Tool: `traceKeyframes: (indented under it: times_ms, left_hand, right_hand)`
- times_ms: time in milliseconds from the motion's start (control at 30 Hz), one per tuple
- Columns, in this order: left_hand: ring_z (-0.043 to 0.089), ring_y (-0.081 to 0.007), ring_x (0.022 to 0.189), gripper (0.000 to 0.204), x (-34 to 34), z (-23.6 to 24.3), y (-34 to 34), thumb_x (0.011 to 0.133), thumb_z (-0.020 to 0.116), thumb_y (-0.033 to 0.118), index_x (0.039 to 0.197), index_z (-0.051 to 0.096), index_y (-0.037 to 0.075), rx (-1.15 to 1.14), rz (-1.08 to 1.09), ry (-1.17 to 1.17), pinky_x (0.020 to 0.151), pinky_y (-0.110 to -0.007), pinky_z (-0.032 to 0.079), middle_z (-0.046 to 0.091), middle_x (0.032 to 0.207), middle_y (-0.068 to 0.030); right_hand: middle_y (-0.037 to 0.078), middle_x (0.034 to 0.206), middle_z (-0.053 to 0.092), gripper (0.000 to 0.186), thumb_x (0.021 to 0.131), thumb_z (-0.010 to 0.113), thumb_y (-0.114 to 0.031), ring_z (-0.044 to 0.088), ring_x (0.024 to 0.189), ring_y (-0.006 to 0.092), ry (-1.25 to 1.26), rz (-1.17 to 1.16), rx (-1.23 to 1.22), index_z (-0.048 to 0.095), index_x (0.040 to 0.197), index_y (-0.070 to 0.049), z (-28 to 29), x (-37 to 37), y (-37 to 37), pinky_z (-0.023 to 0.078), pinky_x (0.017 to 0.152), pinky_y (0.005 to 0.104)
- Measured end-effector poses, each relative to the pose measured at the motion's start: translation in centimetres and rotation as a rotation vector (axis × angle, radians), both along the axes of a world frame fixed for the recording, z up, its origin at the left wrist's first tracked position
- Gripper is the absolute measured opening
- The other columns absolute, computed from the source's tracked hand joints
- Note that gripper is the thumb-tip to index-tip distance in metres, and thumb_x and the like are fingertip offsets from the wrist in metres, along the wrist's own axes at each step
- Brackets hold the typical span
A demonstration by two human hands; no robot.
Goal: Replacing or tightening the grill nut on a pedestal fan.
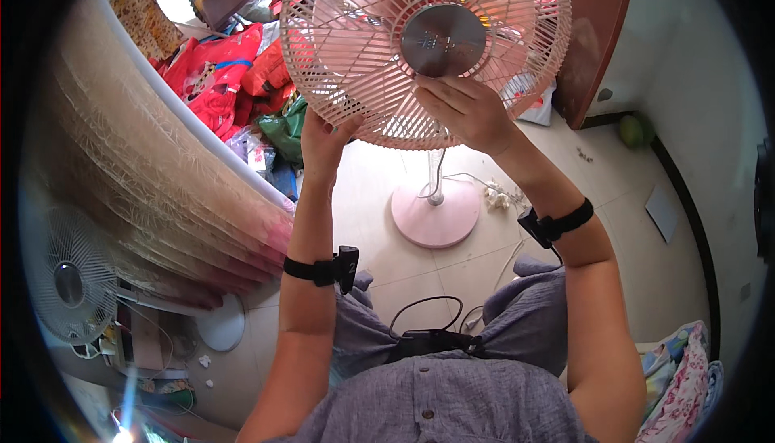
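Note:
A pink standing fan point(444, 40) with a round wire guard and a grey hub cap is in front of me at the top of the view. Its round pink base point(436, 221) rests on the floor below. My left hand point(324, 140) grips the lower left rim of the guard, and some of its fingers are hidden behind it. My right hand point(468, 112) lies against the front of the grille just under the hub cap, fingers stretched out and touching it. Each of my forearms wears a black strap with a small device.
Red and green bags point(234, 80) are piled at the far left, beside a draped bed or curtain point(178, 152). A second, white fan point(73, 282) stands lower left. A cord point(508, 261) trails over the tiles. A green round fruit point(634, 131) sits by the right wall.

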State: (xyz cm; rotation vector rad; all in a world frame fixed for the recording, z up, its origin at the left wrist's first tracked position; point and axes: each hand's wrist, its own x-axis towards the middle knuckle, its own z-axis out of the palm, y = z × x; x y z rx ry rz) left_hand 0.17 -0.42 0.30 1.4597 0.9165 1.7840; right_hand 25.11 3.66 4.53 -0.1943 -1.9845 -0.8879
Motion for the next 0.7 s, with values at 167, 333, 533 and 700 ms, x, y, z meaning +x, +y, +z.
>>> traceKeyframes:
  times_ms: [167,333,533,700]
  left_hand:
    - [0.058,-0.0176,0.105,0.057,0.0,-0.1,0.3,0.076,0.078,0.008,0.122,0.046,0.001,0.003,0.012,0.009,0.092,-0.031,0.046,0.059,0.115,-0.0092]
    - [0.058,-0.0173,0.105,0.057,-0.1,0.1,0.2,0.075,0.079,0.010,0.121,0.046,0.000,0.002,-0.013,0.012,0.091,-0.031,0.046,0.060,0.115,-0.0088]
    - [0.059,-0.0171,0.104,0.055,0.1,0.2,0.1,0.076,0.078,0.008,0.121,0.046,0.000,0.011,-0.002,-0.006,0.091,-0.031,0.047,0.060,0.114,-0.0092]
    - [0.058,-0.0176,0.106,0.055,-0.5,0.0,0.0,0.077,0.077,0.007,0.122,0.046,0.001,0.010,-0.026,0.003,0.092,-0.032,0.046,0.059,0.115,-0.0097]
  right_hand:
    - [0.002,0.109,0.065,0.025,0.075,0.065,-0.011,0.062,0.093,0.0170,-0.027,0.025,-0.018,0.067,0.100,-0.007,-0.5,2.4,0.6,0.054,0.075,0.0277]
    - [0.003,0.105,0.066,0.028,0.074,0.067,-0.010,0.064,0.091,0.0184,-0.017,-0.027,-0.111,0.067,0.101,-0.007,-0.3,5.1,1.0,0.054,0.077,0.0291]
    - [0.008,0.100,0.066,0.030,0.072,0.066,-0.002,0.063,0.090,0.0242,0.060,-0.069,-0.204,0.066,0.102,-0.005,1.4,6.8,0.6,0.054,0.075,0.0329]
    - [0.009,0.096,0.065,0.029,0.070,0.066,-0.001,0.063,0.082,0.0254,0.204,-0.116,-0.106,0.064,0.099,-0.002,3.3,7.0,0.1,0.054,0.072,0.0343]
